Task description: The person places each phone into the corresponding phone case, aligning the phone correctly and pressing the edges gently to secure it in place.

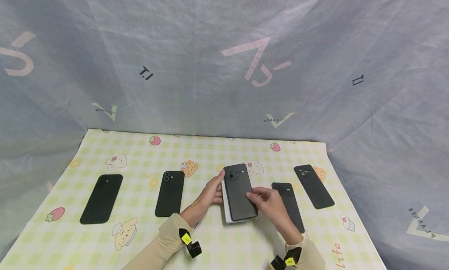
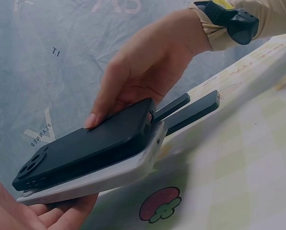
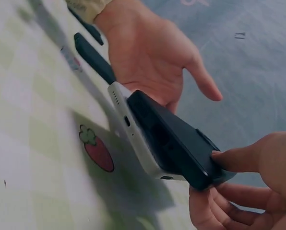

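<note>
In the head view my left hand (image 1: pixel 209 193) holds a white phone (image 1: pixel 226 206) at the table's middle. Its fingers lie beneath the phone, while the thumb stands off the edge in the right wrist view. A black phone case (image 1: pixel 241 198) with a round camera ring lies over the phone, slightly askew. My right hand (image 1: pixel 271 204) pinches the case's right edge, thumb on top and fingers below. From the left wrist side, a gap shows between the case (image 2: pixel 92 141) and the phone (image 2: pixel 90 184) at the near end. Both are tilted above the table.
Two black phone cases (image 1: pixel 101 199) (image 1: pixel 170 194) lie on the left of the checked tablecloth (image 1: pixel 210 153). Two more lie right, one (image 1: pixel 287 201) beside my right forearm and another (image 1: pixel 314 187) farther out. Grey fabric (image 1: pixel 196 67) hangs behind the table.
</note>
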`<state>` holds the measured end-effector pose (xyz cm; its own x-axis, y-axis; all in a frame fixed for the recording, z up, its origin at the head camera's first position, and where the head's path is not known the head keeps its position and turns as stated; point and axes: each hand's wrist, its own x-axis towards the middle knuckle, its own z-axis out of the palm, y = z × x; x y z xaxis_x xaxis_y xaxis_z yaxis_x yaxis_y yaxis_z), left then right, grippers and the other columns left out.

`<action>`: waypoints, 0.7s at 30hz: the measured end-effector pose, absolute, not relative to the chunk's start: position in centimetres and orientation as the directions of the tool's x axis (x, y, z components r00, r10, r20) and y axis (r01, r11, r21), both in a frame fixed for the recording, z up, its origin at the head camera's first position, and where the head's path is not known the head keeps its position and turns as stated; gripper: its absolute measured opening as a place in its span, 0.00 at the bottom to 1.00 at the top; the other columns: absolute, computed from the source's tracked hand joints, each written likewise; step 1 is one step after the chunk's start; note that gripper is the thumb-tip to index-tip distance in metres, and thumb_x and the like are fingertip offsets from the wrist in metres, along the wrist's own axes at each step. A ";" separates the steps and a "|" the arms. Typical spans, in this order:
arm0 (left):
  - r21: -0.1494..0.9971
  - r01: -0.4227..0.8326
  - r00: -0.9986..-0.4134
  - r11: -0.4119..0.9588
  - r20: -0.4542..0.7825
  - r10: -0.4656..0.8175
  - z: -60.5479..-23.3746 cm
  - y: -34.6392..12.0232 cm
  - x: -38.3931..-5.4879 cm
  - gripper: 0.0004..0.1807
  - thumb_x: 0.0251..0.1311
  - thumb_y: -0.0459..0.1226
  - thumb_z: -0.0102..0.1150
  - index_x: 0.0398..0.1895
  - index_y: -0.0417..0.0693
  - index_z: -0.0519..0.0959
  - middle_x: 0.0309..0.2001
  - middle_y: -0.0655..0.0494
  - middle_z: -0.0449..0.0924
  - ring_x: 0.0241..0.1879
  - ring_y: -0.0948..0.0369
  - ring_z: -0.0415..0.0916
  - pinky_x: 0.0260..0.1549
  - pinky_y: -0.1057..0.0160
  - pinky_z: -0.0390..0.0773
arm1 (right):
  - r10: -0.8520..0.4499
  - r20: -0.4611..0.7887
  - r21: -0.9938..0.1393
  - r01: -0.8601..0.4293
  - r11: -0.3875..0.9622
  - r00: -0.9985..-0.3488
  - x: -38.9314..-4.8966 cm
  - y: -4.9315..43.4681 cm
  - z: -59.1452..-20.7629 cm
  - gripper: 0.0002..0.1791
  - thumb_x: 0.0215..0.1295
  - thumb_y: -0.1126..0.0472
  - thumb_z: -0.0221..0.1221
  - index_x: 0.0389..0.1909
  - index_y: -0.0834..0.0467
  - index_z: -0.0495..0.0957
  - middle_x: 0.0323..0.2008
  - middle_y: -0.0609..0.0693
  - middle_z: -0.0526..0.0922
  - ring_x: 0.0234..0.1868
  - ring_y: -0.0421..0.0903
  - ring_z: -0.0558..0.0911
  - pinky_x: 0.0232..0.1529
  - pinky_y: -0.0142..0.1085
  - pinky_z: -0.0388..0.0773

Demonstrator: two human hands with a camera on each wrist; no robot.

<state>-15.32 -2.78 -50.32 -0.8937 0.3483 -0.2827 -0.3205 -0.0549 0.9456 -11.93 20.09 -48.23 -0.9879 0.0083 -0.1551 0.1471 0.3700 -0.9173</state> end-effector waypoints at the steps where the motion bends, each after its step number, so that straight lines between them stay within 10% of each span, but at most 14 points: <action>1: 0.945 -0.321 -0.894 -0.055 -0.284 0.347 -50.3 -2.8 -15.3 0.48 0.81 0.67 0.38 0.78 0.31 0.60 0.64 0.32 0.81 0.56 0.46 0.86 0.52 0.53 0.86 | 0.012 -0.134 -0.905 0.128 0.406 -0.991 -11.9 20.0 -48.3 0.15 0.68 0.59 0.74 0.50 0.63 0.90 0.33 0.50 0.89 0.29 0.42 0.82 0.29 0.30 0.78; 21: 0.951 -0.303 -0.895 -0.058 -0.264 0.359 -50.2 -2.6 -15.3 0.44 0.82 0.64 0.40 0.75 0.32 0.63 0.59 0.36 0.83 0.50 0.53 0.87 0.51 0.55 0.86 | -0.048 -0.016 -0.794 -0.016 0.608 -0.999 -11.6 19.3 -48.8 0.12 0.70 0.57 0.72 0.49 0.59 0.92 0.41 0.49 0.92 0.36 0.42 0.87 0.35 0.35 0.83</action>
